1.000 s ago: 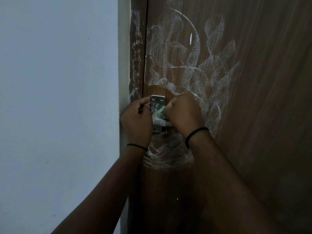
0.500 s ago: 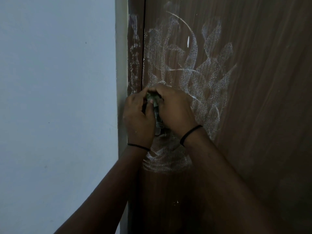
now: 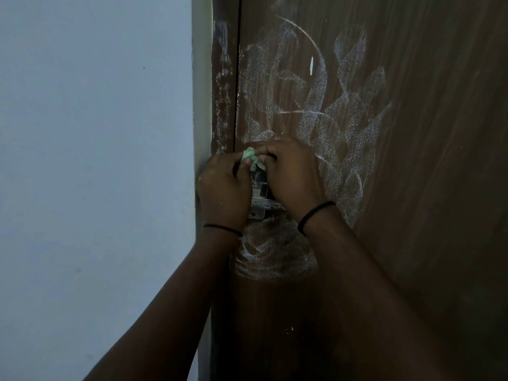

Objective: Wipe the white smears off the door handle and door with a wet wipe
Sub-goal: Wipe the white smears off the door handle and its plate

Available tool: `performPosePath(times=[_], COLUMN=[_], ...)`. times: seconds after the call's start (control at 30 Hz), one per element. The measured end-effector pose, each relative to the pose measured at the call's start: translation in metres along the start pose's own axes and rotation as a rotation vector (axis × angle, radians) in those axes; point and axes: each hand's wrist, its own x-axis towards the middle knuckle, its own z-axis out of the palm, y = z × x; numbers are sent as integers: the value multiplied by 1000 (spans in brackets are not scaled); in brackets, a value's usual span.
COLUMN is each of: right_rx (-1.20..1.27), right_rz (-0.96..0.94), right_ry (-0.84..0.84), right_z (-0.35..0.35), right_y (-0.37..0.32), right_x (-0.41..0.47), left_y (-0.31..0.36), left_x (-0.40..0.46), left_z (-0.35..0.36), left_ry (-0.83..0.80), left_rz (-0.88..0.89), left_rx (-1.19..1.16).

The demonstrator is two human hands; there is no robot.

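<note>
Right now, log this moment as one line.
both hands pinch green wet wipe | at metal door handle | door smears remain

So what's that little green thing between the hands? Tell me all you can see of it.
It is the wet wipe, a pale green, soft sheet crumpled into a small wad. It sits at the top of the metal door handle, near the door's left edge. The left hand and the right hand meet around it, their fingertips pinching it, so only its bunched upper folds show. Whether it looks damp, the dim light hides.
</note>
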Motion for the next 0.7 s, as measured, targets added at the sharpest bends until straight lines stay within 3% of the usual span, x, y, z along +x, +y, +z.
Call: performPosePath(times=[0.33,0.57,0.7], right_rx=[83,151,139], right_rz=[63,111,109], right_ry=[117,201,213], right_z=[2,-6,-10], right_y=[0,-4,0], right_x=[-14,-14,-18], left_y=[-15,3,-9], left_x=[-32,3,-15], left_z=[-2,-3,-2], left_ry=[-60,-35,-62], left_rz=[-292,-176,-225], left_rx=[-33,-65,-4])
